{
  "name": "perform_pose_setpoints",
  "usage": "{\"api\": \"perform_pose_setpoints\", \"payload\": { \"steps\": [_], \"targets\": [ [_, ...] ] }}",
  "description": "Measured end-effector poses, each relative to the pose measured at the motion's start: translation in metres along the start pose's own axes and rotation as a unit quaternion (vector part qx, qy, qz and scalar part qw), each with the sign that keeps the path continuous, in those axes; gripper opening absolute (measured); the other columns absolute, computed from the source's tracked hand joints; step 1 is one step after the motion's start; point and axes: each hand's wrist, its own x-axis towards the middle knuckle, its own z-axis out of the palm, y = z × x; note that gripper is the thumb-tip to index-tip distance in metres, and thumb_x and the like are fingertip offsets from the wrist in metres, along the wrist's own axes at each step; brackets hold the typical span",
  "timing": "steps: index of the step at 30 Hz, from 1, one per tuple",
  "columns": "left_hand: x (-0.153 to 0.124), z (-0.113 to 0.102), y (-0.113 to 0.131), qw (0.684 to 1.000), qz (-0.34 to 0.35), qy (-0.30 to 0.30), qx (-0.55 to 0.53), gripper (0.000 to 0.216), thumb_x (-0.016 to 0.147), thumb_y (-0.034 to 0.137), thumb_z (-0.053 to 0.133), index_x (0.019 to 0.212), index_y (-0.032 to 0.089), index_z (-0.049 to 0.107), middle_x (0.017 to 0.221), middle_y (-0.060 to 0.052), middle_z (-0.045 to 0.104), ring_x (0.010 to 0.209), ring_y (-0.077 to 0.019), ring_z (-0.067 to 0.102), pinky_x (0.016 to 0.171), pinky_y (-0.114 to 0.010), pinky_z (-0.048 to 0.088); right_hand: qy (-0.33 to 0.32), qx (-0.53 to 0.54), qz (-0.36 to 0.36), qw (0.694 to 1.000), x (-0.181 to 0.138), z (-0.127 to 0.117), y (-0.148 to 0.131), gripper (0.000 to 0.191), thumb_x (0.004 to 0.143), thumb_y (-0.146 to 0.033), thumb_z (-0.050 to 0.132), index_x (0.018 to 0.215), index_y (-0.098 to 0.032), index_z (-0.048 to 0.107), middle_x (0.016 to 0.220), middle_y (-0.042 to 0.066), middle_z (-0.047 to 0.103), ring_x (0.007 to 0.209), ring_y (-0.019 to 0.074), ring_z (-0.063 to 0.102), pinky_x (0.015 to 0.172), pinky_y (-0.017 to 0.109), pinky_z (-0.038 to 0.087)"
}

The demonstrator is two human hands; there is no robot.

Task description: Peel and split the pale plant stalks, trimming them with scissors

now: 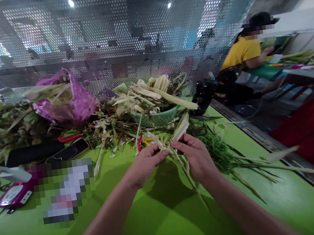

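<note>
over the green table (159,218), left hand (144,166) and right hand (197,159) fingers pinch the pale stalk (181,126).

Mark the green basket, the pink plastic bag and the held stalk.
green basket (157,118), head view, on its mesh front wall.
pink plastic bag (80,103), head view, on its crumpled side.
pale stalk (182,126), head view, on its upper tip.

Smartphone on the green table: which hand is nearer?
Left. The left hand is to the right of the smartphone; the right hand is farther right, beyond it. Both pinch the pale stalk.
</note>
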Motion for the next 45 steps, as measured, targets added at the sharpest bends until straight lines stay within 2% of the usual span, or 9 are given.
{"api": "perform_pose_setpoints", "payload": {
  "steps": [6,9,13,22,29,34,36,39,45],
  "targets": [
    [0.002,-0.005,-0.003,0.986,0.023,0.058,0.154,0.025,0.08,0.038,0.058,0.091,0.016,0.065,0.082,-0.004,0.062,0.077,-0.0166,0.054,0.072,-0.027,0.041,0.077,-0.201,-0.148,0.965,-0.002,-0.007,-0.011,0.024,0.076,-0.037,0.068,0.068,-0.019,0.054,0.059,-0.004,0.047,0.053,0.0099,0.039,0.048,0.023,0.033],
    [0.003,-0.003,-0.008,0.972,0.045,0.063,0.221,0.021,0.079,0.035,0.059,0.084,0.016,0.066,0.076,-0.004,0.062,0.073,-0.0171,0.053,0.068,-0.026,0.042,0.024,-0.285,-0.21,0.935,-0.005,-0.006,-0.014,0.017,0.08,-0.033,0.063,0.089,-0.019,0.063,0.072,0.0,0.054,0.058,0.0116,0.045,0.052,0.024,0.037],
    [0.002,0.002,-0.013,0.969,0.073,0.042,0.234,0.015,0.075,0.031,0.063,0.079,0.017,0.067,0.07,-0.003,0.063,0.073,-0.0187,0.054,0.069,-0.027,0.043,-0.045,-0.326,-0.226,0.917,-0.005,0.0,-0.009,0.012,0.08,-0.029,0.063,0.085,-0.019,0.066,0.078,0.003,0.058,0.064,0.0139,0.051,0.058,0.026,0.041],
    [-0.002,0.009,-0.006,0.96,0.016,-0.051,0.276,0.024,0.079,0.036,0.057,0.066,0.016,0.06,0.058,0.002,0.049,0.056,-0.0114,0.041,0.054,-0.023,0.03,0.029,-0.24,-0.171,0.955,-0.006,0.005,-0.01,0.012,0.077,-0.028,0.065,0.073,-0.018,0.06,0.066,-0.001,0.055,0.062,0.0132,0.048,0.058,0.026,0.039],
    [-0.003,0.013,-0.004,0.978,0.002,-0.047,0.203,0.025,0.078,0.039,0.059,0.07,0.016,0.061,0.062,0.002,0.051,0.057,-0.0107,0.039,0.055,-0.023,0.029,0.061,-0.26,-0.192,0.944,-0.006,0.004,-0.014,0.013,0.081,-0.031,0.061,0.08,-0.018,0.061,0.074,0.001,0.059,0.068,0.0153,0.052,0.064,0.028,0.042],
    [-0.002,0.008,-0.001,0.995,0.014,0.083,0.062,0.033,0.083,0.045,0.052,0.08,0.015,0.063,0.065,0.0,0.048,0.061,-0.0107,0.04,0.057,-0.023,0.03,0.14,-0.301,-0.277,0.902,-0.004,-0.008,-0.021,0.029,0.08,-0.035,0.062,0.105,-0.021,0.061,0.107,0.007,0.059,0.098,0.0224,0.052,0.085,0.037,0.04],
    [-0.002,0.007,-0.001,0.993,0.012,0.115,0.01,0.03,0.083,0.043,0.054,0.078,0.015,0.063,0.065,0.001,0.049,0.062,-0.0104,0.041,0.059,-0.023,0.031,0.136,-0.257,-0.241,0.926,-0.003,-0.01,-0.02,0.025,0.079,-0.037,0.064,0.096,-0.02,0.061,0.095,0.006,0.06,0.088,0.0207,0.054,0.079,0.035,0.042],
    [-0.001,0.007,-0.002,0.993,0.012,0.112,-0.031,0.025,0.08,0.04,0.058,0.076,0.015,0.062,0.066,0.001,0.052,0.064,-0.0102,0.043,0.062,-0.023,0.033,0.003,-0.144,-0.097,0.985,-0.003,-0.007,-0.014,0.024,0.08,-0.043,0.062,0.081,-0.019,0.061,0.074,0.002,0.059,0.068,0.0163,0.054,0.064,0.029,0.043],
    [-0.001,0.006,-0.006,0.999,-0.015,0.043,-0.006,0.025,0.08,0.039,0.061,0.084,0.015,0.064,0.07,-0.001,0.059,0.061,-0.0084,0.044,0.061,-0.023,0.032,-0.029,-0.037,-0.012,0.999,-0.007,0.002,-0.01,0.029,0.07,-0.045,0.072,0.079,-0.019,0.063,0.066,0.0,0.061,0.057,0.0151,0.055,0.056,0.029,0.045]
  ]
}}
